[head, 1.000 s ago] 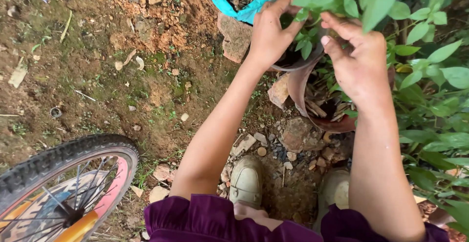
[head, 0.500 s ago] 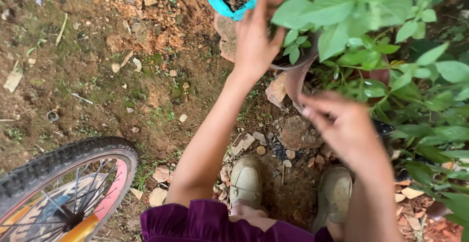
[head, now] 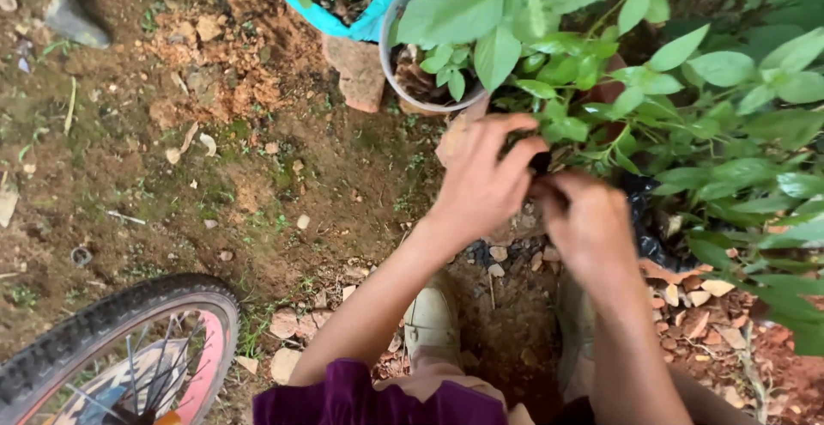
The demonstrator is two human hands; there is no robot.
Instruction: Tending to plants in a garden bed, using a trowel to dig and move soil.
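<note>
While both hands meet low over ground, left hand (head: 482, 180) fingers curl, pinching sth small & dark, too small to tell; right hand (head: 586, 223) closed, knuckles up, touching left fingertips. Leafy plant (head: 549, 47) just above hands. White pot (head: 412, 81) near top edge, teal bag (head: 330, 20) beside. Bike wheel (head: 120, 348) bottom-left corner.

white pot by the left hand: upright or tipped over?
Upright. The white pot shows its round rim facing up at the camera, with soil and a leafy plant standing in it. The left hand is just below it.
</note>
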